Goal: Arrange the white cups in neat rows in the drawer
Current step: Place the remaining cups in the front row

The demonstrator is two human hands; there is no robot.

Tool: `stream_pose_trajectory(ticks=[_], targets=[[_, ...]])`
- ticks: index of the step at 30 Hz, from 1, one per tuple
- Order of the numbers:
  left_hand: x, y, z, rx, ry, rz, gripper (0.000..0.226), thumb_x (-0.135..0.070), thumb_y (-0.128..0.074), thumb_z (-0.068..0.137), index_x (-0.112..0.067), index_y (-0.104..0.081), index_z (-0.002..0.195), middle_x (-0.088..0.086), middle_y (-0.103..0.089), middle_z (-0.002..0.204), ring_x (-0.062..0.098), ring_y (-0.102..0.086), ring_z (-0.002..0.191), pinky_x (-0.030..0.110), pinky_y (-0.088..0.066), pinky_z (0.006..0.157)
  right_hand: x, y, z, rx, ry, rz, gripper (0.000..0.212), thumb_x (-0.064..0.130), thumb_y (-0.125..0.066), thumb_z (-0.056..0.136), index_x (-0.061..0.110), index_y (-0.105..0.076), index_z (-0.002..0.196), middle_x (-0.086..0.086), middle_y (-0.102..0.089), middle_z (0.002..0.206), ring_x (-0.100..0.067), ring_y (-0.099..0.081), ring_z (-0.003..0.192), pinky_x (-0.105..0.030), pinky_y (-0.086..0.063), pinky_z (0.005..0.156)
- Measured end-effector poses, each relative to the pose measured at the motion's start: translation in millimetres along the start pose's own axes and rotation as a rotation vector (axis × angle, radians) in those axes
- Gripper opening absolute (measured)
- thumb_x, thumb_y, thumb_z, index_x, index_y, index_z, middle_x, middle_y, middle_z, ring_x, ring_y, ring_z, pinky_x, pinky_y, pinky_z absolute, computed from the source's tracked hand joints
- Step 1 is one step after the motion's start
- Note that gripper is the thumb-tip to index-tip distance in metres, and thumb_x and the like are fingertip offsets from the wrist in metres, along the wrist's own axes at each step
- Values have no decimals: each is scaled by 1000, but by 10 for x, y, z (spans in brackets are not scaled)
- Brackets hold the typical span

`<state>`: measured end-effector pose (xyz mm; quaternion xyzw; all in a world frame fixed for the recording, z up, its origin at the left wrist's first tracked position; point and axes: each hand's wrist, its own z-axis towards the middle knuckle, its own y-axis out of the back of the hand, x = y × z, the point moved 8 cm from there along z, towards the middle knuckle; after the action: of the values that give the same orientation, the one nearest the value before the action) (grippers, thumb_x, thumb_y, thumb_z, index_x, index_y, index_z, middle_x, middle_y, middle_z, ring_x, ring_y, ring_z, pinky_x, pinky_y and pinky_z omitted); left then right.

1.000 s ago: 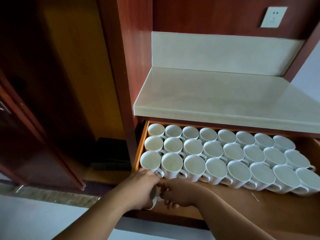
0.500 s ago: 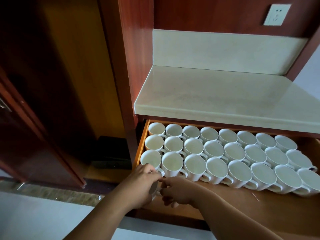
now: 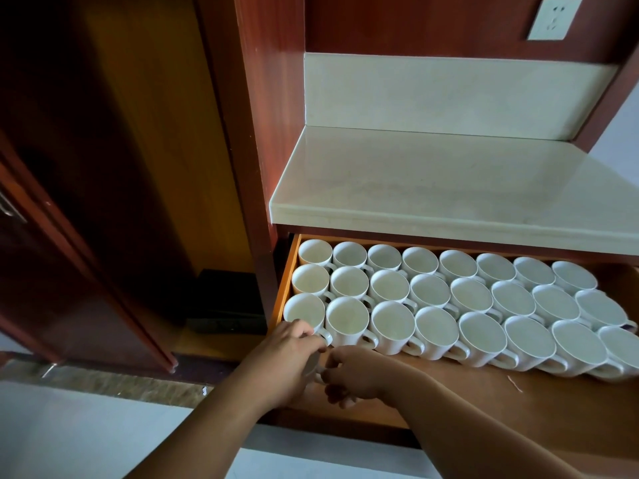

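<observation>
A red-brown wooden cabinet (image 3: 273, 115) frames a pale stone desk (image 3: 432, 188), and beneath it a wooden drawer (image 3: 518, 413) stands pulled out. Its back part is filled by white cups (image 3: 436, 326) in three rows of eight, upright and touching, their handles turned toward the front right; the front strip of the drawer floor is bare wood. At the front left corner, just before the first cup of the nearest row, the left hand (image 3: 287, 361) wraps its curled fingers round one more cup (image 3: 312, 365), mostly hidden, while the right hand (image 3: 356, 373) pinches it at the handle side. A wall socket (image 3: 552, 18) sits above.
</observation>
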<state>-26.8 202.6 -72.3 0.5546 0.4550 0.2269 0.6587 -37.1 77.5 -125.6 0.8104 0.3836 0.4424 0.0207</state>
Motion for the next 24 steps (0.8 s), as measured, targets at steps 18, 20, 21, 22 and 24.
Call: stream_pose_trajectory(ticks=[18, 20, 21, 22, 24], targets=[[26, 89, 13, 30, 87, -140, 45, -27, -64, 88, -42, -59, 131, -19, -45, 132, 4, -37, 127, 28, -40, 106, 29, 27, -155, 43, -21, -3, 22, 30, -61, 96, 17, -60, 113, -8, -72, 99, -22, -72, 79, -33, -57, 71], [8, 171, -10, 18, 106, -173, 38, -30, -57, 91, -42, -61, 127, -19, -49, 130, 5, -46, 123, 31, -45, 103, 31, 130, -230, -24, -7, -1, 19, 27, -60, 94, 14, -66, 107, -7, -71, 97, -22, -71, 78, -30, -55, 65], [-8, 217, -28, 7, 115, -184, 36, -32, -55, 92, -42, -61, 126, -19, -50, 130, 6, -50, 120, 33, -47, 101, 21, 202, -283, -71, 4, 2, 19, 26, -60, 93, 13, -67, 106, -7, -72, 97, -21, -72, 76, -30, -54, 63], [-33, 262, -39, -7, 125, -197, 35, -34, -52, 93, -41, -62, 126, -19, -52, 130, 6, -53, 118, 34, -48, 99, 10, 283, -354, -120, 18, -2, 19, 25, -61, 92, 13, -68, 105, -8, -74, 96, -20, -73, 76, -32, -55, 64], [-113, 326, -60, -26, 145, -211, 35, -32, -52, 95, -39, -62, 128, -17, -55, 131, 7, -56, 114, 32, -51, 95, -27, 458, -547, -204, 48, -45, 16, 26, -64, 89, 17, -69, 102, -8, -76, 95, -19, -76, 78, -38, -60, 72]])
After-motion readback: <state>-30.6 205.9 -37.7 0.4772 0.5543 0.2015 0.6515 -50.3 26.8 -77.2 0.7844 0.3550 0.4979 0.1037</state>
